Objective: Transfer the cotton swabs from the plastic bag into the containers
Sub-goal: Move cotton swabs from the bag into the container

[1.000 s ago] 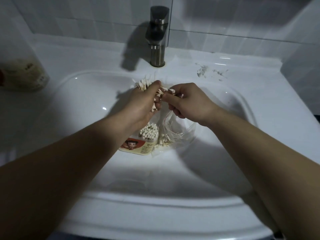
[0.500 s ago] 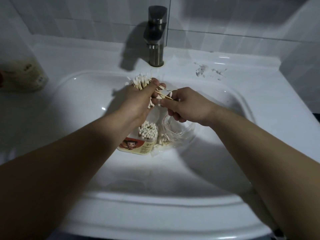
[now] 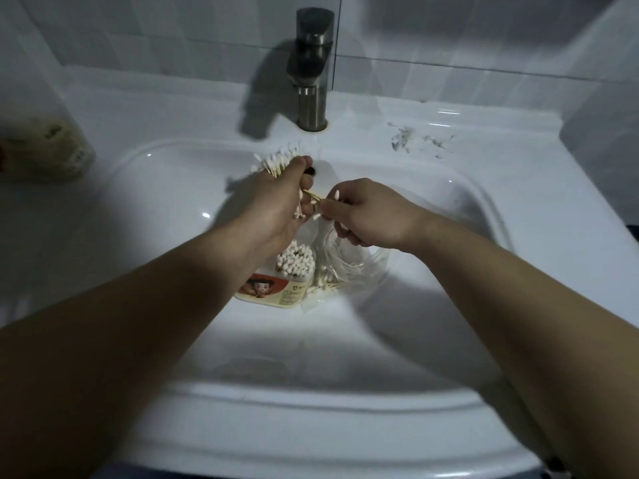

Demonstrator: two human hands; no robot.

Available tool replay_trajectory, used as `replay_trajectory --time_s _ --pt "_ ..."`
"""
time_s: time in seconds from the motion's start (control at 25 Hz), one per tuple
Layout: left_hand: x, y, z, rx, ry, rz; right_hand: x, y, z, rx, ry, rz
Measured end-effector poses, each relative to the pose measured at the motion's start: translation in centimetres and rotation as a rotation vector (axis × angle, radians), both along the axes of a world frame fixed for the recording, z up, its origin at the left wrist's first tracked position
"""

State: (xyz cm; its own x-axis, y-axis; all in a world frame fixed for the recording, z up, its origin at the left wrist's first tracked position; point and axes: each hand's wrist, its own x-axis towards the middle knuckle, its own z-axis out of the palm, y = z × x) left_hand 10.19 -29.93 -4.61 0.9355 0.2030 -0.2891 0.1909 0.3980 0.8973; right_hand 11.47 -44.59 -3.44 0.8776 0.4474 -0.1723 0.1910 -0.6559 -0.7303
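In the sink (image 3: 311,402) I saw the container (image 3: 273,295) packed with swabs, the plastic bag (image 3: 359,271) touching it at three o'clock. Above them my right hand (image 3: 370,219) pinched a few loose swabs (image 3: 336,195). At its ten o'clock my left hand (image 3: 276,202) gripped a thick bundle of cotton swabs (image 3: 276,162). The faucet (image 3: 313,70) stood at twelve.
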Motion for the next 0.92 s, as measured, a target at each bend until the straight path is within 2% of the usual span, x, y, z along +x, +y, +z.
replay_trajectory --time_s 0.4,0.76,0.92 --pt "0.4 0.7 0.1 0.036 0.073 0.119 0.0 -0.3 0.8 0.045 0.045 -0.035" --pt "-0.1 0.5 0.3 0.072 0.041 0.129 0.2 -0.9 1.5 0.035 0.028 -0.047" --pt "-0.1 0.9 0.6 0.031 0.043 0.162 0.4 -1.1 1.5 0.036 0.006 -0.082"
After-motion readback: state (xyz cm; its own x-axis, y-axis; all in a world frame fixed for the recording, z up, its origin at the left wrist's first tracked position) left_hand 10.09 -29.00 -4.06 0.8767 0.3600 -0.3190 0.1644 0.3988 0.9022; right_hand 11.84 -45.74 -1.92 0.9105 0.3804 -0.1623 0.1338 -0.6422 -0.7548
